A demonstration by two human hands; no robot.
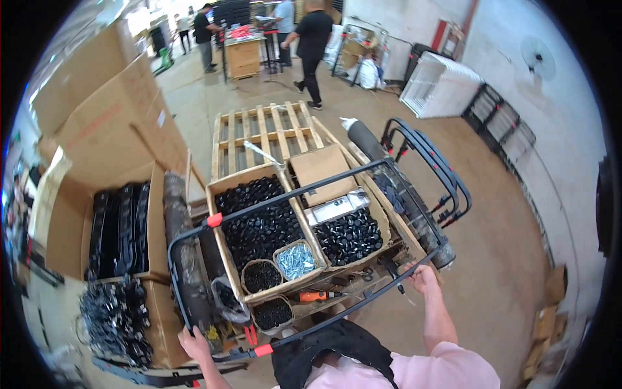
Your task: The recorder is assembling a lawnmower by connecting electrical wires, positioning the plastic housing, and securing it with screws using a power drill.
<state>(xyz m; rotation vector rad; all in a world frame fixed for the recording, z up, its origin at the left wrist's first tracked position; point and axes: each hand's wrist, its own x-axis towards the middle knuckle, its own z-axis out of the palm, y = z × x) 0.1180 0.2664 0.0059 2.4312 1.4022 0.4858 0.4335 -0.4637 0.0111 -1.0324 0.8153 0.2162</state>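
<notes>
A large rectangular black tube frame (pixel 337 173) with rounded corners and red pieces lies tilted across my view, above a wooden bin. My left hand (pixel 195 344) grips its near left corner. On the near right side, my right hand (pixel 424 279) closes around the tube, fingers partly hidden. Beneath the frame, black plastic caps (pixel 253 214) fill one compartment and more black caps (pixel 348 238) fill another. Small tubs hold silver screws (pixel 296 260), small black parts (pixel 262 276) and more small black parts (pixel 272 314). An orange power screwdriver (pixel 313 296) lies by the bin's near edge.
At the left, an open cardboard box (pixel 159 220) holds black parts. Wrapped rollers (pixel 188 272) flank the bin, with a wooden pallet (pixel 262 139) beyond. Black curved frames (pixel 431 159) stand at right. A person in black (pixel 314 45) walks in the background; others stand near a workbench (pixel 245 57).
</notes>
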